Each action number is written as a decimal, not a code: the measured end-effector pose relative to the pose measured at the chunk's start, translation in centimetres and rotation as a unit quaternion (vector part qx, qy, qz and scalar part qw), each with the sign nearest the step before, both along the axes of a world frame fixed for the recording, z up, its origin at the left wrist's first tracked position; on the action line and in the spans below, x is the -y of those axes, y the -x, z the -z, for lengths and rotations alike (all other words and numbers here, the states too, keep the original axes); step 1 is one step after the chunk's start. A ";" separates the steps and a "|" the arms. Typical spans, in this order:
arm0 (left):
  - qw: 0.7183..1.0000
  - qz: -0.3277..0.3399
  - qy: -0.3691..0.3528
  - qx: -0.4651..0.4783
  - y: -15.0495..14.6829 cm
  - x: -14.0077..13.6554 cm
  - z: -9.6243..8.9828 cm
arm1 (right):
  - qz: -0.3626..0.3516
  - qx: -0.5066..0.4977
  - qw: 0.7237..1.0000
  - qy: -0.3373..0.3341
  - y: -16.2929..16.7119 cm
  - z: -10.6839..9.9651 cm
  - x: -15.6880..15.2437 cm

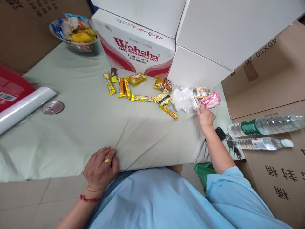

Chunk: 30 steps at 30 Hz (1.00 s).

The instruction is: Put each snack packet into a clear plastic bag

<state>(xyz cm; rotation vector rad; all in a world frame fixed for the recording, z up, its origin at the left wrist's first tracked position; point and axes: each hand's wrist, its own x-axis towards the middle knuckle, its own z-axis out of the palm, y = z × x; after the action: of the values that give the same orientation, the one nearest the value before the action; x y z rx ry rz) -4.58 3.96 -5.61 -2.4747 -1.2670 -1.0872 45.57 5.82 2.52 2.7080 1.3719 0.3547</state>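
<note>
At the right end of the table, my right hand (206, 116) is closed on the near rim of a white bowl (195, 101). The bowl holds packaged snacks, among them a pink packet (211, 100) and a yellow-and-brown packet (202, 92). A crumpled clear plastic bag (183, 99) lies against its left side. My left hand (102, 167) rests on the table's front edge with its fingers curled in and nothing visible in them; it wears a gold ring. Between the hands and the boxes lie several yellow-wrapped snack sticks (143, 98), a wrapped cake (136, 78) and a gold packet (163, 99).
White cartons and a Wahaha water box (140, 52) line the back. A clear bowl of snacks (82, 47) stands at the back left, near a round metal lid (53, 107) and a plastic-film roll (26, 108). Keys (233, 148) and two water bottles (262, 144) lie right.
</note>
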 end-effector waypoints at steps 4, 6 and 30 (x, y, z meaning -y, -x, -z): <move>1.000 0.002 -0.007 -0.011 -0.1 0.0 -0.2 | 0.007 0.017 1.000 0.008 -1.3 0.1 1.5; 1.000 0.001 -0.014 -0.014 -0.1 0.0 -0.4 | 0.000 0.025 1.000 0.007 -2.2 0.1 2.5; 1.000 0.003 -0.007 -0.009 0.1 0.0 -0.1 | -0.056 0.030 0.992 -0.111 -5.3 -1.8 -0.7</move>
<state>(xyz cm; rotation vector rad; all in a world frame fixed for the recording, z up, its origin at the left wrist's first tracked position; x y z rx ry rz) -4.64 4.00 -5.52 -2.4747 -1.2438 -1.0683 50.84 6.53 4.32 2.7699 1.5588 0.6300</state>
